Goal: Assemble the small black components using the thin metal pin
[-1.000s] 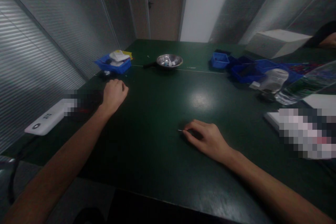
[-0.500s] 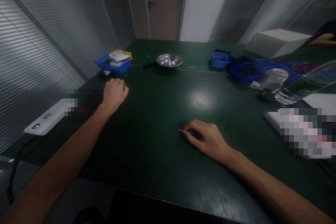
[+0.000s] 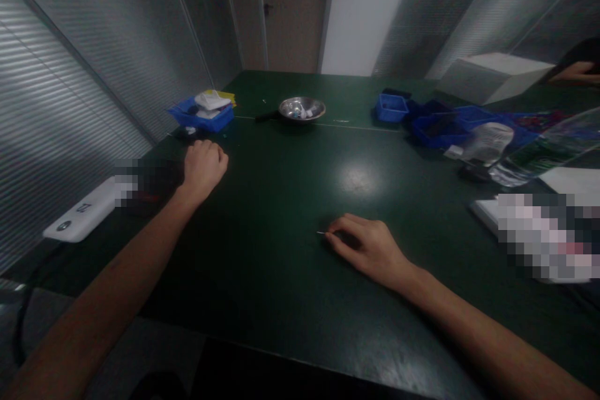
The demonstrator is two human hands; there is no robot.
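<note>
Across green table [image 3: 276, 287]: right hand [image 3: 372, 247] pinching thin pale piece [image 3: 320, 233]; left hand [image 3: 204, 167] loosely curled, can't tell if holding anything.

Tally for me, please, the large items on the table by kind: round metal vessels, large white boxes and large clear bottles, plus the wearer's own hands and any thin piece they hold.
Hands (left hand, right hand): 2
Thin pale piece at the right fingertips: 1
Round metal vessel: 1
Large white box: 1
Large clear bottle: 1
Total: 6
</note>
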